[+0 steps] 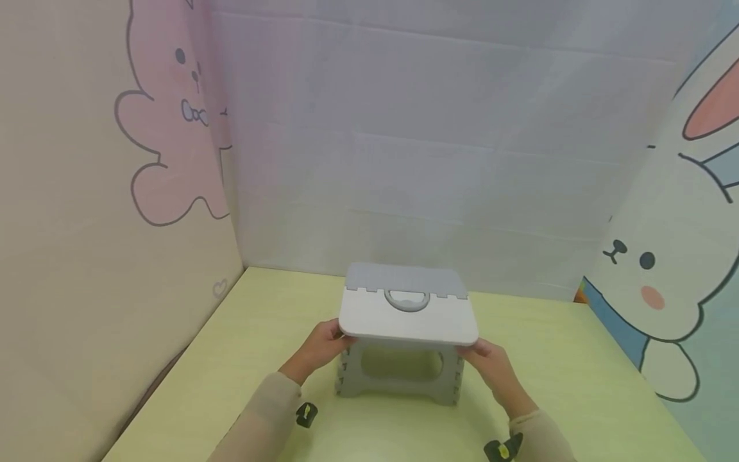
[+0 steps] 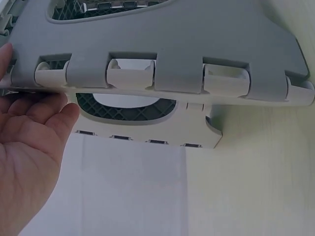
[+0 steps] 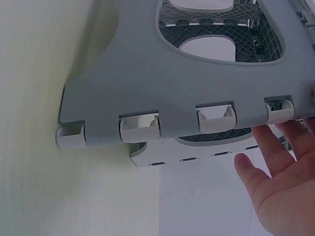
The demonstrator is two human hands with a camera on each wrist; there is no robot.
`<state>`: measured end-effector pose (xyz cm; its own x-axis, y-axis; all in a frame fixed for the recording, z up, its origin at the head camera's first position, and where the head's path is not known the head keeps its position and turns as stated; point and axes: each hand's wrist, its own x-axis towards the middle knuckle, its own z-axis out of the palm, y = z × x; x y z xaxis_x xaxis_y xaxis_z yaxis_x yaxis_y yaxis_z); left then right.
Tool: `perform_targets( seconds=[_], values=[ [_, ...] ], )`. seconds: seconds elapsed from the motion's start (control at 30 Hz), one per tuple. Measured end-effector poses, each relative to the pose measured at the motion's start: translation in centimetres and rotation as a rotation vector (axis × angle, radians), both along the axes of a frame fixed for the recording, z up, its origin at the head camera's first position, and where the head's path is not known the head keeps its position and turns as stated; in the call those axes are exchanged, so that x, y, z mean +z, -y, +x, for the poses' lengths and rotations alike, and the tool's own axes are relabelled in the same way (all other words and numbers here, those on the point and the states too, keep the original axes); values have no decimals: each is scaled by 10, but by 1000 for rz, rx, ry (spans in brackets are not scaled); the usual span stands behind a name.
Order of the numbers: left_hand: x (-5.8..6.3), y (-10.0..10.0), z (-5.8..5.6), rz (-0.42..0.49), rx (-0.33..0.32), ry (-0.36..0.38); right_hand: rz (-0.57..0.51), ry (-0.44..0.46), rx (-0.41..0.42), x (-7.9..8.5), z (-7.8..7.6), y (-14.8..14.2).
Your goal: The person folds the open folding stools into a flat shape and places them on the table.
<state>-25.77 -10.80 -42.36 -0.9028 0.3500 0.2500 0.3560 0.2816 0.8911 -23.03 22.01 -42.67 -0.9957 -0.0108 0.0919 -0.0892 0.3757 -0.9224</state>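
Observation:
A folding step stool (image 1: 407, 317) stands upright on the table, with a white and light grey top and pale grey legs. An oval carry handle (image 1: 408, 300) lies in the middle of its top. My left hand (image 1: 319, 346) grips the stool just below the top's front left corner. Its curled fingers (image 2: 37, 110) reach round the hinged side panel. At the opposite front corner, my right hand (image 1: 491, 364) holds the stool from under the top's edge. There, the fingers (image 3: 271, 152) touch the hinged side, with the little finger apart from it.
The pale yellow table (image 1: 277, 301) spreads around the stool. Behind it hangs a plain whitish sheet (image 1: 433, 160). Side panels carry a pink cartoon figure (image 1: 173, 141) at the left and a white rabbit (image 1: 675, 282) at the right. Black wrist straps (image 1: 306, 414) show near both sleeves.

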Motion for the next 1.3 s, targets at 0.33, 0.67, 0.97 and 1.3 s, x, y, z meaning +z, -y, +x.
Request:
perform_targets(
  seconds=[0.33, 0.67, 0.97, 1.3],
  values=[
    [2, -1, 4, 9, -36, 40, -13, -3, -26, 0, 7, -13],
    [3, -2, 9, 27, -75, 91, -30, -13, -17, -4, 17, -21],
    [4, -5, 15, 0, -82, 81, -92, -7, -44, -4, 30, -21],
    [7, -9, 26, -40, -65, -33, -76, -16, -58, -1, 37, -25]
  ],
)
